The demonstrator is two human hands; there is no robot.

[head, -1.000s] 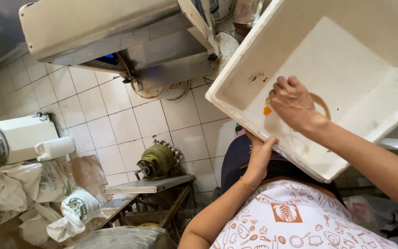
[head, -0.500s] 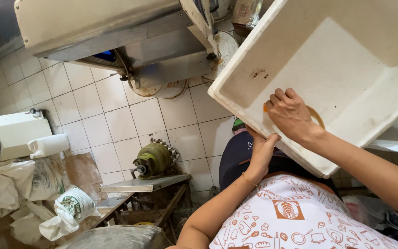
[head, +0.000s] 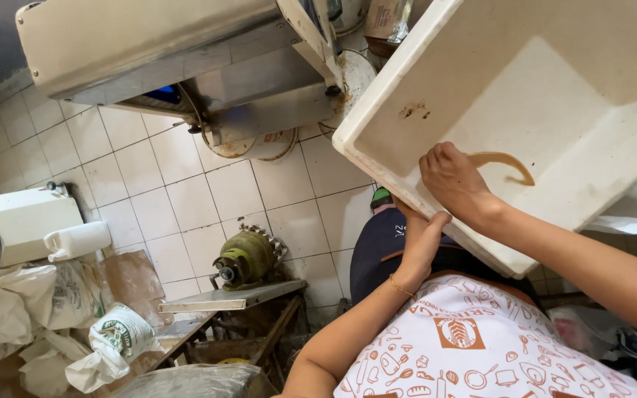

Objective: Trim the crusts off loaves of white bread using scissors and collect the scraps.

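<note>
I hold a large white plastic tub [head: 554, 88] tilted in front of me, its inside facing me. My left hand [head: 420, 239] grips the tub's lower rim from underneath. My right hand [head: 453, 180] is inside the tub, fingers curled and pressed against the bottom; what lies under the fingers is hidden. A curved orange-brown streak [head: 506, 162] runs across the tub's bottom just right of that hand. A few brown specks [head: 414, 110] mark the inside near the upper left wall. My white apron with orange prints [head: 481, 346] is below.
A metal machine [head: 171, 66] stands over the white tiled floor [head: 186, 191]. A greenish gas cylinder [head: 248, 258] sits by a low metal bench [head: 230, 298]. White sacks and bags [head: 53, 309] and a white appliance [head: 16, 221] crowd the left side.
My right hand has slid left and down across the tub's bottom, uncovering more of the curved orange-brown streak. My left hand has stayed on the rim.
</note>
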